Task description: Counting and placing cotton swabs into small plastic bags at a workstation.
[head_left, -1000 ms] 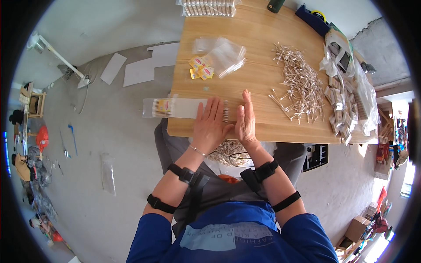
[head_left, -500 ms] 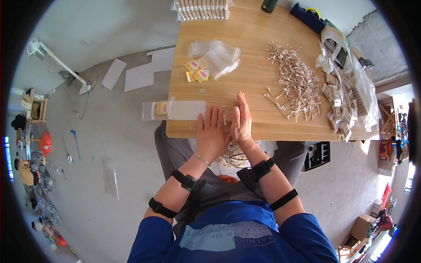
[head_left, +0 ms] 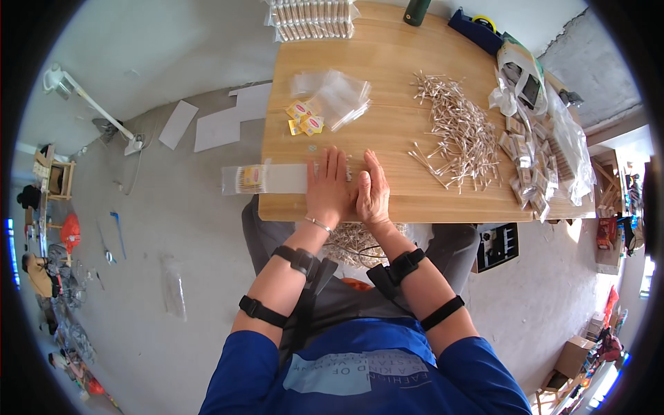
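A: How many hands are on the table (head_left: 387, 66)?

B: Two. The left hand (head_left: 328, 188) lies flat, palm down, fingers together, on one end of a long clear bag (head_left: 266, 178). The right hand (head_left: 373, 194) stands on its edge just beside it, fingers straight, touching the left hand. Neither is closed around anything.

A: And the bag?

B: One, at the near edge of the table. Its left end sticks out past the table's corner, with a yellow label (head_left: 251, 176) inside. The part under the left hand is hidden.

A: What else can you count?

B: Two small yellow packets (head_left: 305, 118) near the middle of the table, beside a loose pile of empty clear bags (head_left: 333, 95); I cannot count those, as they overlap. One big heap of swabs (head_left: 456, 131) to the right, far too many to count. One row of packed bags (head_left: 311, 15) at the far edge, their number unclear. A dark green bottle (head_left: 417, 10) and a blue tape holder (head_left: 477, 29) stand at the far edge too.

A: Anything near the hands?

B: The swabs lie apart from the right hand, with bare wood between. A heap of crumpled plastic wrap (head_left: 546, 138) fills the right end. Under the table edge, in the lap, sits a basket of swabs (head_left: 356, 242). White sheets (head_left: 221, 124) lie on the floor (head_left: 173, 277) to the left.
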Demonstrator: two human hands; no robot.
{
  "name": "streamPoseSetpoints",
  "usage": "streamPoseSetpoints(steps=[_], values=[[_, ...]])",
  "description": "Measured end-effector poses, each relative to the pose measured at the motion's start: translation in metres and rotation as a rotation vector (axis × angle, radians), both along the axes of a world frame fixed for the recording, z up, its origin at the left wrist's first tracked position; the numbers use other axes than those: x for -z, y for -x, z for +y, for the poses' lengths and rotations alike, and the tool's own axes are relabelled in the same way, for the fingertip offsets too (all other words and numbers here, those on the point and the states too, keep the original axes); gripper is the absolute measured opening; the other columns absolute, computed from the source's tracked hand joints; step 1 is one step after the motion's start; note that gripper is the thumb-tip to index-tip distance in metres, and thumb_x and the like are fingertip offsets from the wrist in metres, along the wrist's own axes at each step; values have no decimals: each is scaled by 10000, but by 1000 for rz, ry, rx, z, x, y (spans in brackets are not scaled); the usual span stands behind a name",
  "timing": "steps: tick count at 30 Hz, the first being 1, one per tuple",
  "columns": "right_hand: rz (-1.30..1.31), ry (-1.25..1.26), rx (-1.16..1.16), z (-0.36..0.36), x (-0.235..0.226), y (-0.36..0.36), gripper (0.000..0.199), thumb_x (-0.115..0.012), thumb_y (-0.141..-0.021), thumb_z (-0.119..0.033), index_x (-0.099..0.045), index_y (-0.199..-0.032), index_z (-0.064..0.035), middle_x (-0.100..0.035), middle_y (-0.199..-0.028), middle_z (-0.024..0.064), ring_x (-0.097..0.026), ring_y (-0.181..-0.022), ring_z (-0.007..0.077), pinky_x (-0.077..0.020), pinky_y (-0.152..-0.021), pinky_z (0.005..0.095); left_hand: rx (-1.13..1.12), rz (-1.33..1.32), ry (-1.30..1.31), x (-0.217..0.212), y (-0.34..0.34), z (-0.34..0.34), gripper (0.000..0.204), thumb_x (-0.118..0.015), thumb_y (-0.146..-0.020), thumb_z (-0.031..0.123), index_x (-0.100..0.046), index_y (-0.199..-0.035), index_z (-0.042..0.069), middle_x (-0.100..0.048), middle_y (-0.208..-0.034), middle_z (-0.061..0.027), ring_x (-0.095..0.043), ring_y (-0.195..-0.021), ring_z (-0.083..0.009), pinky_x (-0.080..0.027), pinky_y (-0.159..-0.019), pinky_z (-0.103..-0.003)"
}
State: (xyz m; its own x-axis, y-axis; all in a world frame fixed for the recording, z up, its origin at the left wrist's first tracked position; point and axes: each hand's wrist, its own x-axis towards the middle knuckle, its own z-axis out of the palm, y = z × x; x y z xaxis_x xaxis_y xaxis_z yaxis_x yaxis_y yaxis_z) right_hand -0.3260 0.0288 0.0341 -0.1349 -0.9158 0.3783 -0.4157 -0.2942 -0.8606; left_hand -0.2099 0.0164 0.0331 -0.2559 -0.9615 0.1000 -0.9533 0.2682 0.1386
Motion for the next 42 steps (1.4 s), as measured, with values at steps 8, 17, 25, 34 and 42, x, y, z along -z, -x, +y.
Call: streamPoseSetpoints(steps=[8, 17, 25, 34, 42], values=[[160, 5, -63, -5, 0, -3, 467, -448, -1011, -228, -413, -1365, 75, -393, -1448, 290, -328, -1388, 437, -291, -1143, 475, -28, 637, 90, -4, -24, 13, 601, -506, -974, 247, -273, -1474, 8, -339, -1497, -220, -273, -1428, -355, -214, -1164, -497], [116, -59, -143, -10, 2, -39, 515, -405, -1031, -260, -346, -1405, 89, -330, -1484, 298, -250, -1421, 446, -247, -1163, 485, -136, 1567, -52, 16, -31, 2, 600, -362, -1053, 389, -283, -1479, -26, -349, -1508, -205, -324, -1409, -294, -246, -1161, -388], [855, -138, -251, 1, -8, -19, 752, -523, -933, -411, -287, -1464, 65, -229, -1555, 250, -137, -1476, 389, -113, -1199, 483, -127, 1923, -104, 3, -34, -3, 651, -327, -1053, 445, -268, -1486, -39, -291, -1543, -203, -229, -1462, -285, -152, -1203, -400], [944, -138, -169, -19, -4, -31, 808, -490, -931, -494, -277, -1468, 72, -240, -1557, 236, -168, -1475, 354, -132, -1200, 466, -297, 1654, 30, 2, -30, 14, 601, -337, -1055, 404, -318, -1459, -40, -334, -1517, -207, -286, -1432, -308, -195, -1185, -425], [780, -251, -223, 13, -10, -30, 743, -457, -954, -420, -261, -1475, 73, -212, -1565, 247, -144, -1483, 348, -118, -1203, 463, -121, 1272, 74, -1, -32, 22, 535, -364, -1057, 349, -373, -1436, -29, -400, -1484, -197, -362, -1396, -324, -248, -1163, -449]])
